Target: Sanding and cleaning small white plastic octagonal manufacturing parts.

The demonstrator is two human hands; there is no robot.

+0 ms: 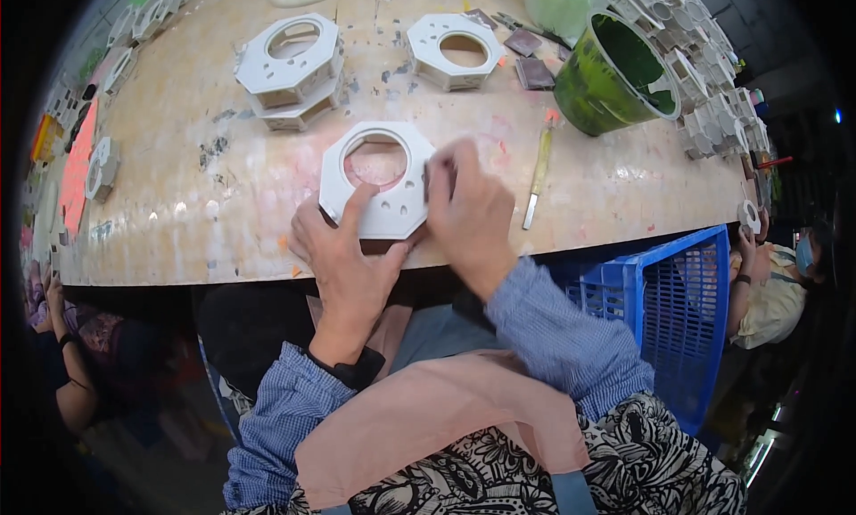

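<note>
Plainly, the left grip [343, 247] is closed around the near-left side of the white octagonal frame [399, 194], index finger by the round opening and thumb at the near edge. The right grip [473, 198], blurred, is pinched on what looks like a small dark pad [438, 181] against the frame's right side.

As I judge it, the left grip braces mainly one side, so a hard push from the right grip could skid or turn the frame on the desk [267, 185]. Uneven pressure could mark or chip its rim, and a slip could scrape the right grip's knuckles. The desk edge runs just below both grips, so a frame pulled too near might tip off.

To the right of the right grip lies a yellow-handled tool [540, 169], which a wide elbow swing might catch. Farther beyond that grip stand a green-stained tub [593, 91], brown squares [535, 74] and a single white frame [432, 58]; beyond the left grip, stacked white frames [285, 78]. A blue crate [633, 288] sits beside the right forearm.
</note>
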